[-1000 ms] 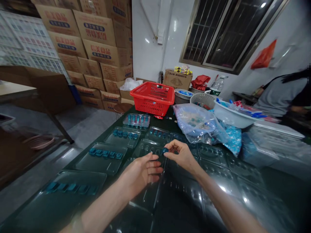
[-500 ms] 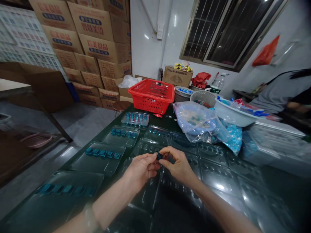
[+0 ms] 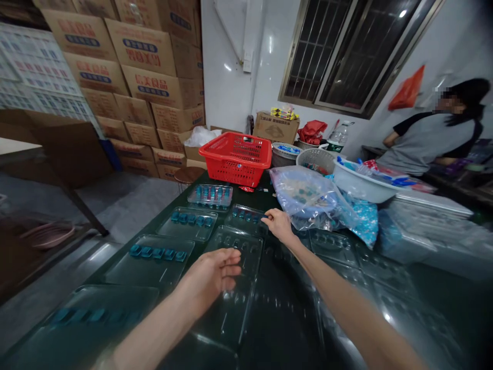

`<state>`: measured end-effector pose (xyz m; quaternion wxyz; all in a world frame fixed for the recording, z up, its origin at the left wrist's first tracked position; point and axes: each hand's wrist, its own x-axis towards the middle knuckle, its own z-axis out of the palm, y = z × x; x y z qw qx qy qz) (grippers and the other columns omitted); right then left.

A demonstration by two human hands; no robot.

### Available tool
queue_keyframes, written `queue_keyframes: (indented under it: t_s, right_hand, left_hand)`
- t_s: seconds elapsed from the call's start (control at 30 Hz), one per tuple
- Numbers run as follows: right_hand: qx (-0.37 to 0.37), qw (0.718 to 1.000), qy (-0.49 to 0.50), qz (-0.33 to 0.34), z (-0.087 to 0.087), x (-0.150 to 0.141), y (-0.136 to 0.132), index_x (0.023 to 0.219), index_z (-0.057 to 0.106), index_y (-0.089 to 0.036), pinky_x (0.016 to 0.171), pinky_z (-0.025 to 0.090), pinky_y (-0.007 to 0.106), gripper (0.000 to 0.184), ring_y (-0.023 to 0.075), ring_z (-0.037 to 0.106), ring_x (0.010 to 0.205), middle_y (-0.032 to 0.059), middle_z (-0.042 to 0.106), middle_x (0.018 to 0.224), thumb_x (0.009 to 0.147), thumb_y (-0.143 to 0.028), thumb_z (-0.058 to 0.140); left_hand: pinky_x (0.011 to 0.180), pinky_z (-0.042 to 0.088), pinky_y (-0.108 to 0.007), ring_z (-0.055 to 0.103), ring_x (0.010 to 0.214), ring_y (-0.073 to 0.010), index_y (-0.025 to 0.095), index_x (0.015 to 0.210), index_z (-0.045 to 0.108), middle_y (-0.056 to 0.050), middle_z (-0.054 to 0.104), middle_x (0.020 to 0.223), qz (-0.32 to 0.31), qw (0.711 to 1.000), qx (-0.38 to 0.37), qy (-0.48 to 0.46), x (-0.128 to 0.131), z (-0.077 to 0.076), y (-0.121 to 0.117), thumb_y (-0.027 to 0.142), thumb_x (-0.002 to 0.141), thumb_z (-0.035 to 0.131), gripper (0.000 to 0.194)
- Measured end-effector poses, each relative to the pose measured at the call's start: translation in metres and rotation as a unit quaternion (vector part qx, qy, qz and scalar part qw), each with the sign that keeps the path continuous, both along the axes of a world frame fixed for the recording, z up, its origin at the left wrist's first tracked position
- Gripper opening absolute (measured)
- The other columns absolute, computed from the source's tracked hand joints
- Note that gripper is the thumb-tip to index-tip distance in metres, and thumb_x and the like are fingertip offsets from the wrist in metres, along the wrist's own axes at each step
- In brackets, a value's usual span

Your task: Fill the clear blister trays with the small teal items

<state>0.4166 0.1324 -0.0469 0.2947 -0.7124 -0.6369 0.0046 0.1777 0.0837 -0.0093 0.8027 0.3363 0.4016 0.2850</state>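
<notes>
Far left, well beyond the left hand, stacked cardboard boxes (image 3: pixel 150 85). Left of the left hand, on the dark green surface (image 3: pixel 256 198), three see-through trays run away in a line: nearest tray (image 3: pixel 140 295), blue row in it blurred from here; middle tray (image 3: pixel 123 276), five blue pieces (image 3: pixel 157 253) lined up; third tray (image 3: pixel 184 234), also five. Past those, ahead of the left hand, a see-through container (image 3: pixel 210 206) with upright blue pieces. Left hand (image 3: pixel 208 277): fingers loosely spread, holding nothing, hanging over the left part of a see-through tray with molded hollows (image 3: pixel 252 257). Red basket (image 3: pixel 234 159) sits beyond both hands. Just left of the right fingertips, a small far tray (image 3: pixel 235 222) with a row of blue pieces. Small dark blue piece (image 3: pixel 265 217) is at the right fingertips, above that tray's right end. Right hand (image 3: pixel 280 226): thumb and fingers pinched on it; I can't tell if the piece touches the tray. Just beyond the right hand, a plastic bag (image 3: pixel 308 187); farther right, a pale basin (image 3: pixel 364 182), then a person in grey (image 3: pixel 427 141).
</notes>
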Motion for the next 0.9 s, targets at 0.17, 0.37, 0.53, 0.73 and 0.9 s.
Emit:
queue_keyframes:
  t_s: [0.17, 0.37, 0.53, 0.73, 0.9]
  right_hand:
    - [-0.077, 0.994, -0.073, 0.001, -0.013, 0.003, 0.016, 0.087, 0.057, -0.013, 0.073, 0.043, 0.033, 0.019, 0.0152, 0.054, 0.081, 0.005, 0.057, 0.089, 0.081, -0.029, 0.049]
    - [-0.133, 0.982, -0.131, -0.003, -0.006, -0.005, 0.028, 0.102, 0.051, -0.014, 0.073, 0.046, 0.034, 0.024, 0.0163, 0.054, 0.086, 0.0055, 0.054, 0.1, 0.083, -0.028, 0.046]
    - [-0.086, 0.982, -0.168, -0.006, 0.015, -0.027, 0.0, 0.105, 0.049, -0.014, 0.072, 0.044, 0.034, 0.028, 0.0165, 0.054, 0.084, 0.0062, 0.055, 0.096, 0.08, -0.028, 0.05]
    - [0.044, 0.976, -0.208, -0.043, 0.058, -0.018, -0.086, 0.112, 0.047, -0.018, 0.085, 0.031, 0.035, 0.029, 0.022, 0.044, 0.1, 0.0117, 0.051, 0.102, 0.084, -0.022, 0.038]
    - [0.107, 0.929, -0.215, -0.282, 0.107, 0.059, -0.083, 0.125, 0.03, -0.011, 0.085, 0.03, 0.037, 0.058, 0.0281, 0.035, 0.108, 0.0172, 0.037, 0.12, 0.076, -0.034, 0.05]
  left_hand:
    - [0.049, 0.039, -0.022, 0.054, 0.068, -0.0137, 0.013, 0.083, 0.061, -0.006, 0.054, 0.086, 0.009, 0.999, 0.026, 0.019, -0.013, -0.002, 0.011, 0.024, 0.069, 0.057, 0.018]
    - [0.048, 0.039, -0.022, 0.055, 0.067, -0.014, 0.012, 0.08, 0.062, -0.007, 0.055, 0.085, -0.018, 0.999, 0.044, 0.01, -0.001, 0.004, 0.009, 0.022, 0.069, 0.057, 0.016]
    - [0.048, 0.039, -0.023, 0.056, 0.067, -0.0153, 0.013, 0.083, 0.061, -0.008, 0.056, 0.085, -0.055, 0.996, 0.071, -0.018, 0.011, 0.016, -0.005, 0.025, 0.069, 0.059, 0.018]
    - [0.053, 0.042, -0.027, 0.057, 0.072, -0.0187, 0.014, 0.089, 0.058, -0.01, 0.057, 0.088, -0.071, 0.989, 0.128, -0.033, 0.027, 0.033, -0.017, 0.028, 0.07, 0.057, 0.023]
    - [0.064, 0.045, -0.032, 0.056, 0.087, -0.0223, 0.015, 0.103, 0.054, -0.014, 0.055, 0.104, -0.132, 0.956, 0.259, -0.03, 0.07, 0.038, -0.025, 0.029, 0.073, 0.052, 0.033]
